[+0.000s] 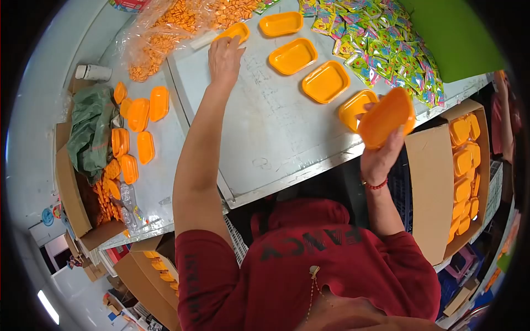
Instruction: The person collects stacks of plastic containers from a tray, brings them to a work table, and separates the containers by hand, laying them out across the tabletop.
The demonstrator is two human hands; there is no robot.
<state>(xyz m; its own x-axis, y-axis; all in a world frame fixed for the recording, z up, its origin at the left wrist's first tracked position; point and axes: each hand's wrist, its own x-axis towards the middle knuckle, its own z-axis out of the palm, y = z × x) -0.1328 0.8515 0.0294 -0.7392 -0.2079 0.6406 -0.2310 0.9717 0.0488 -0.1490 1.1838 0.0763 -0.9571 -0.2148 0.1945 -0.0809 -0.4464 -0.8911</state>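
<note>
My left hand [223, 62] reaches to the far side of the table, its fingers closed on the near rim of an orange plastic tray [238, 33]. In my right hand [382, 157], raised above the table's right edge, is another orange tray [386, 118], tilted and gripped along its sides. Behind it lies a partly covered orange tray [349, 113]. Further shallow orange trays, one [326, 81] nearest it, then one [293, 55] and one [281, 24], form a slanting row with their hollow sides up.
Small orange pieces [182, 19] spill from a clear bag at the back left. Colourful sachets [381, 47] are heaped beside a green panel [452, 38]. Orange containers [138, 115] sit left, near a green plastic bag [88, 127] and white bottle [93, 72]. A cardboard box [428, 187] at right holds orange containers.
</note>
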